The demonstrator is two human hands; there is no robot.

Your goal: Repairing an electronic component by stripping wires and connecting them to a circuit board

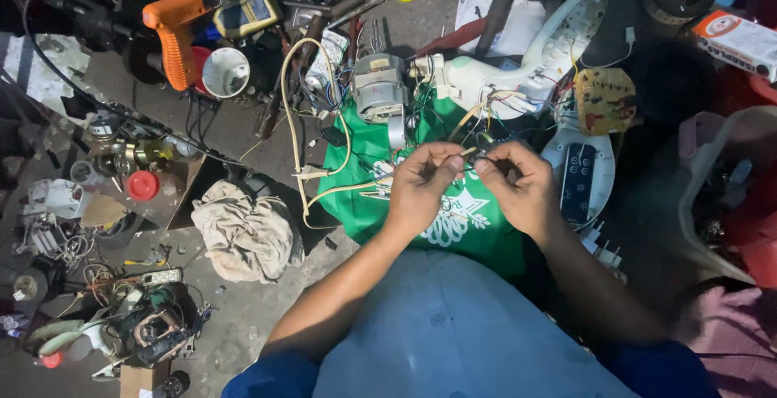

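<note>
I pinch a thin pale wire (463, 154) between both hands, just above the green cloth (380, 196) spread in front of my lap. My left hand (421, 184) has thumb and forefinger clenched on one end of it; my right hand (518, 184) grips the other end together with a small dark piece that is too small and too blurred for me to make out. The wire is slim and cream-coloured, and only a brief stretch shows between my fingertips. Its long axis runs nearly level from left to right, rising a little toward my right hand. From there more wires climb away from me to the white fan body (526, 74), which lies on its side behind the cloth.

Beside that body, to the left, sits a grey motor (379, 86), and a cream cable (301, 123) loops down across the cloth's left edge. A yellowish circuit board (605, 100) lies to the right, and below it a round white panel with a dark button strip (578, 179).

All of this rests on a grey concrete floor (243, 317), crowded and dim. A crumpled beige rag (247, 232) lies to my left, an orange drill (174, 30) farther back, and loose parts and tangled wires fill the left edge.
</note>
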